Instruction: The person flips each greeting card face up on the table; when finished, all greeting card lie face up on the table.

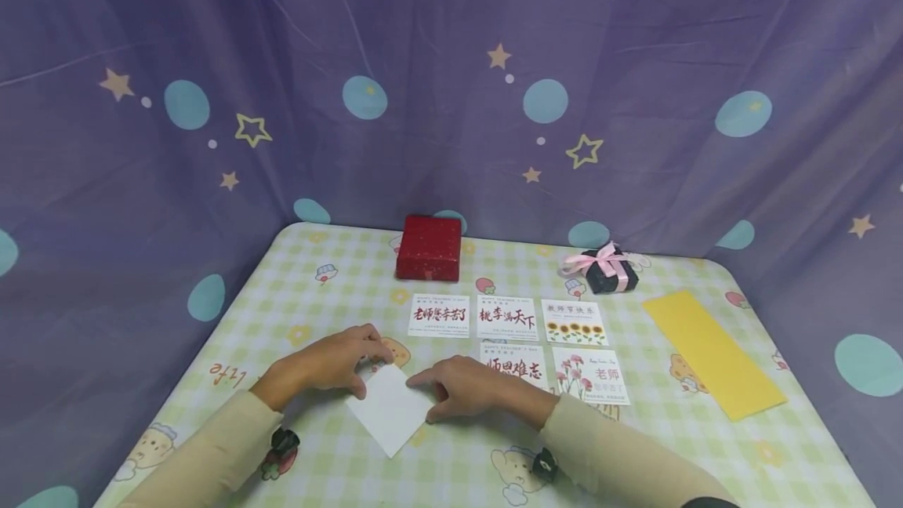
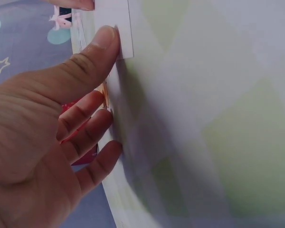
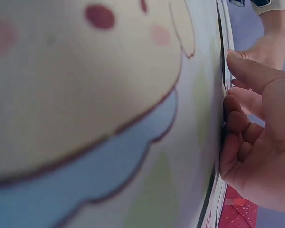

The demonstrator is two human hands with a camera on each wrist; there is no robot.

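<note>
A blank white square card [image 1: 391, 412] lies turned like a diamond on the table in front of me. From its left, my left hand [image 1: 337, 361] reaches in with fingertips at the far corner and thumb at the left edge. The left wrist view shows that thumb [image 2: 104, 40] pressing at the edge of the card [image 2: 126, 28], the other fingers loosely spread. Along the right side, my right hand [image 1: 466, 389] touches the card with an outstretched index finger and the thumb. Its remaining fingers [image 3: 235, 123] are bent beneath the palm.
Several printed cards, among them a sunflower card [image 1: 574, 323] and a carnation card [image 1: 591, 376], lie right of centre, one partly behind my right wrist. Behind them stand a red box [image 1: 429, 249] and a dark gift box [image 1: 611, 271] with pink ribbon. A yellow folded sheet [image 1: 714, 355] lies at right.
</note>
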